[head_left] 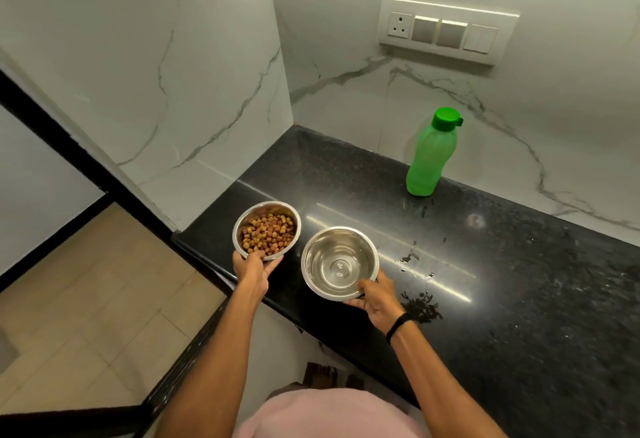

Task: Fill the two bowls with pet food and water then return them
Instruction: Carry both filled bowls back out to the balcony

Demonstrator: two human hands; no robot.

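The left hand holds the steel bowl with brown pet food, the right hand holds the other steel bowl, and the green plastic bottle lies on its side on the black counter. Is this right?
Not quite. In the head view, the green plastic bottle stands upright on the black counter, cap closed. The rest is right.

The tabletop (485,264) runs off the right edge. Whether the steel bowl (339,262) holds water cannot be told; the right hand (375,299) covers its near rim.

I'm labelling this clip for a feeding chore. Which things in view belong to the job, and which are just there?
Job: bowl of pet food, held by the left hand; steel bowl, held by the right hand; green bottle, probably the water.

Just there: switch panel, spills on the black counter.
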